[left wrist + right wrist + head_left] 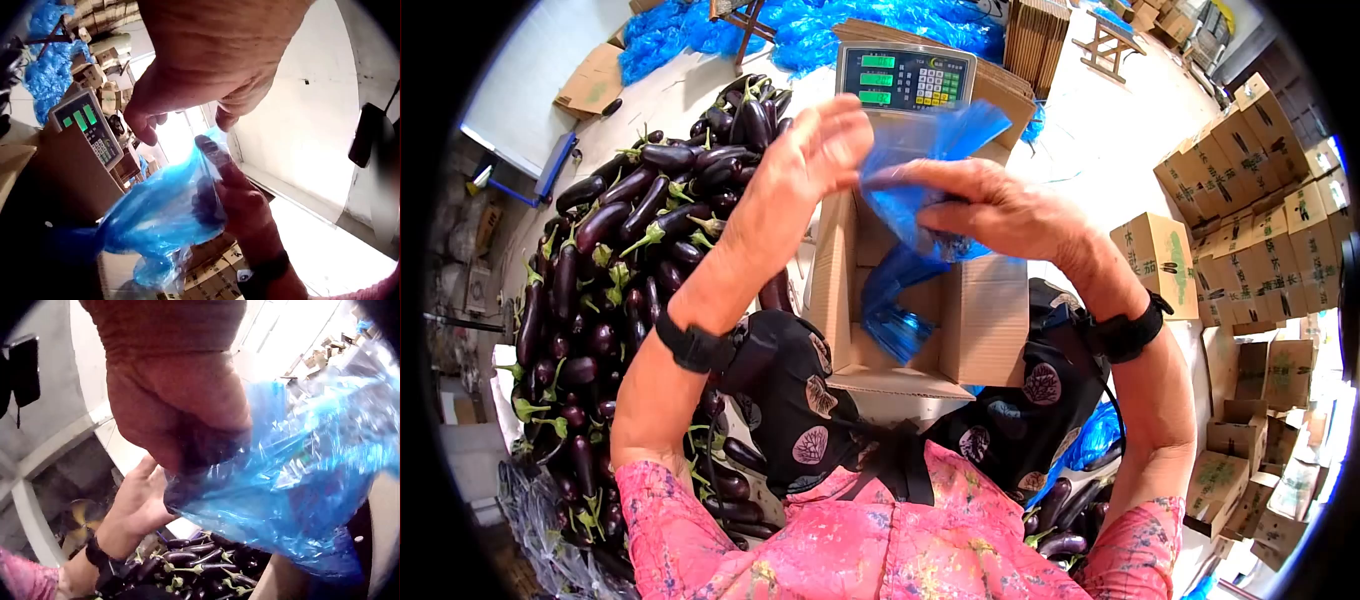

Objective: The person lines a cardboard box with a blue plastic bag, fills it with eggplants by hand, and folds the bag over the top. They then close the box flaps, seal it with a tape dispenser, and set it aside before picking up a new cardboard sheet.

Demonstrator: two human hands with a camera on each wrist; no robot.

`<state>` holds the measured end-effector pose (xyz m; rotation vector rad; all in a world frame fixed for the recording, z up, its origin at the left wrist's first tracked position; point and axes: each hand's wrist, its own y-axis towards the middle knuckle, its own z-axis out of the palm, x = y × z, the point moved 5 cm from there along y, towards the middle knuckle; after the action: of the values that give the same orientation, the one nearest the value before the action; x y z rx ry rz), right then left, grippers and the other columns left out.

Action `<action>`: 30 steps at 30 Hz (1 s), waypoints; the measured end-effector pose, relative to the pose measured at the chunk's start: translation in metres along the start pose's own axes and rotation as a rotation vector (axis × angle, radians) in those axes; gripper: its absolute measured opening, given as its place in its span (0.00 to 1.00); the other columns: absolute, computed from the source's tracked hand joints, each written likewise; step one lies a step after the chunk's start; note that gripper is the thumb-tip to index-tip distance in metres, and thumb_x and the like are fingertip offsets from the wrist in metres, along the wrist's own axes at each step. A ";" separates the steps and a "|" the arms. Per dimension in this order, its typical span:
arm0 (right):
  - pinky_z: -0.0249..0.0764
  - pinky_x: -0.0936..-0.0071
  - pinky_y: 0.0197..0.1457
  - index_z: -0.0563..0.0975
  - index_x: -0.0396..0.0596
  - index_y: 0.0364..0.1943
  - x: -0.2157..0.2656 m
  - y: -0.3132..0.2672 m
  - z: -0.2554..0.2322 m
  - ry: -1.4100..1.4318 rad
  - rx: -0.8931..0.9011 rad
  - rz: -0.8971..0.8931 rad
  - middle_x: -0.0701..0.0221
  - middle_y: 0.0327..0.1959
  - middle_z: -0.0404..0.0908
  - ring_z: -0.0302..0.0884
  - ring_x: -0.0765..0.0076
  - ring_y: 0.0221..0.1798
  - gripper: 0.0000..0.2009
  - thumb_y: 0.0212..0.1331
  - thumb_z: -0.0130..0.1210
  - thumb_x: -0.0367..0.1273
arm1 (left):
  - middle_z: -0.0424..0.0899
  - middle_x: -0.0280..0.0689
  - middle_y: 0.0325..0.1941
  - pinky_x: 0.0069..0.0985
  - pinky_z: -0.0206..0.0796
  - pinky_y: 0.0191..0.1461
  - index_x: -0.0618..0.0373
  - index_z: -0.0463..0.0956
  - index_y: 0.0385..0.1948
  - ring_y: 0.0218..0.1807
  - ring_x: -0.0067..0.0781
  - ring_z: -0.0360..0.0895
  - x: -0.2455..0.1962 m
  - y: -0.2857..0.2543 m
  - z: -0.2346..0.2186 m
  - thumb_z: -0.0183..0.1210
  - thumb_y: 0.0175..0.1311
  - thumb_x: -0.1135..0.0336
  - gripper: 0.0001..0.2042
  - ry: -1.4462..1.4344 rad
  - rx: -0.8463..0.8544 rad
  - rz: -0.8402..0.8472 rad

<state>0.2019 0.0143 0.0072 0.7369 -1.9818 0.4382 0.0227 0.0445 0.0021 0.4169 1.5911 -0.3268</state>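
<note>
A thin blue plastic bag (900,200) hangs from my right hand (1005,215) above an open cardboard box (985,325). The right thumb and fingers pinch the bag near its upper edge, and its film covers part of the fingers in the right wrist view. My left hand (815,150), blurred, is raised beside the bag with fingers spread and nothing held. In the left wrist view the left fingertips (147,134) hang just above the bag's upper edge. Blue film (895,320) lines part of the box, which sits between the knees.
Many dark purple eggplants (645,215) are heaped on the left, with more at the lower right. A digital scale (907,78) with green displays stands beyond the box. Printed cartons (1250,225) are stacked at right. Blue plastic sheeting (800,35) lies at the back.
</note>
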 end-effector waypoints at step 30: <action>0.68 0.69 0.37 0.77 0.48 0.34 -0.036 -0.100 0.152 -1.029 0.226 -0.020 0.71 0.27 0.77 0.78 0.67 0.34 0.07 0.52 0.56 0.32 | 0.78 0.51 0.47 0.50 0.70 0.55 0.56 0.72 0.47 0.50 0.60 0.77 0.109 0.021 0.165 0.66 0.54 0.54 0.23 0.728 0.318 0.109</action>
<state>0.1815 -0.1365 -0.0982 1.2932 -2.8939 0.2852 0.1748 -0.0041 -0.1163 0.9414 2.2187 -0.3684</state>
